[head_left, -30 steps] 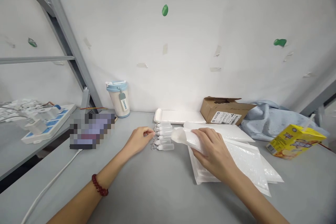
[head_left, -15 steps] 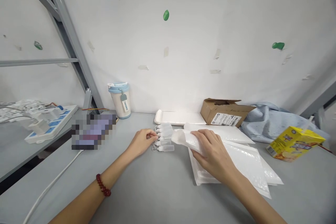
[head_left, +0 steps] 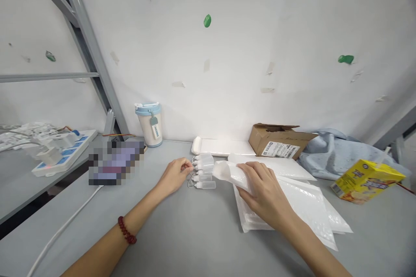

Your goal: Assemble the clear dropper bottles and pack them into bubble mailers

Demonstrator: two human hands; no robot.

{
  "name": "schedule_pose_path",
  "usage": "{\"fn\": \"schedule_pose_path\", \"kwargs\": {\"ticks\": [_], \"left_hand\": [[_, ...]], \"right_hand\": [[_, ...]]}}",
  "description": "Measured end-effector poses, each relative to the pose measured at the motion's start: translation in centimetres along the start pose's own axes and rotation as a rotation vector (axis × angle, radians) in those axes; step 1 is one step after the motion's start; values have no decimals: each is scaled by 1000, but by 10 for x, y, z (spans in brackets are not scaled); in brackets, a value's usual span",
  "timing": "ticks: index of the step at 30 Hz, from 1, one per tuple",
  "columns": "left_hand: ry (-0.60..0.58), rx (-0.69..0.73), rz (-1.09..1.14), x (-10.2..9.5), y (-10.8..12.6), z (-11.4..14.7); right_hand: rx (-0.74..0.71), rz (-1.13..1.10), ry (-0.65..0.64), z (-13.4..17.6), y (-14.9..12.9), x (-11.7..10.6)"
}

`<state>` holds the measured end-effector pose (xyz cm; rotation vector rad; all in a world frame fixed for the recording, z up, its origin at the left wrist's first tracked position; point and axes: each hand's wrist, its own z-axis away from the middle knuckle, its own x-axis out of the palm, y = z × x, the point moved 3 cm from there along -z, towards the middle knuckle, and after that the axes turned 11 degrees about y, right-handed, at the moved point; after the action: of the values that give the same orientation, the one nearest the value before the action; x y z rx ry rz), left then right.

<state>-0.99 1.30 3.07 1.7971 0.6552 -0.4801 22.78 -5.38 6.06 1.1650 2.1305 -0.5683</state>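
Note:
My right hand point(head_left: 264, 186) is wrapped round a white bubble mailer point(head_left: 232, 173), squeezed so that its mouth gapes to the left. That mouth is close to the bases of several small clear plastic dropper bottles point(head_left: 206, 185), lying side by side in a row with white caps to the left. At the cap end, my left hand point(head_left: 175, 175) has its thumb and forefinger pinched on one small dropper bottle point(head_left: 205, 167), which looks slightly raised over the others. Fingertips hide part of its cap. More white bubble mailers point(head_left: 302, 194) lie stacked beneath my right hand.
Behind the bottles lie a white flat packet point(head_left: 224, 146) and an opened cardboard box point(head_left: 279, 140). To the right are blue cloth point(head_left: 338, 151) and a yellow drink carton point(head_left: 365, 181). A lidded cup point(head_left: 149, 125), a blurred phone point(head_left: 117, 162) with cable and a power strip point(head_left: 65, 156) occupy the left.
My left fingers have drawn together at the caps, and one bottle appears to have lifted slightly. My right hand keeps the mailer in nearly the same place. The view has shifted a little.

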Motion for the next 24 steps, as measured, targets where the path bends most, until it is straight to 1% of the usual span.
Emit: {"fn": "schedule_pose_path", "kwargs": {"ticks": [4, 7, 9, 11, 14, 19, 21, 24], "left_hand": [[40, 13, 21, -14, 5, -4], [75, -2, 120, -27, 12, -6], [68, -18, 200, -34, 17, -5], [44, -18, 238, -36, 24, -3], [6, -5, 253, -30, 33, 4], [-111, -2, 366, -2, 41, 20], [-122, 1, 378, 6, 42, 25], [-128, -29, 383, 10, 43, 28]], "right_hand": [[12, -2, -1, -1, -1, -1], [11, 2, -1, -1, -1, -1], [17, 9, -13, -1, -1, 0], [25, 10, -27, 0, -1, 1], [25, -10, -34, 0, -1, 0], [-46, -50, -3, -1, -9, -1], [-75, -51, 14, 0, -11, -1], [-88, -65, 14, 1, -12, 1]]}}
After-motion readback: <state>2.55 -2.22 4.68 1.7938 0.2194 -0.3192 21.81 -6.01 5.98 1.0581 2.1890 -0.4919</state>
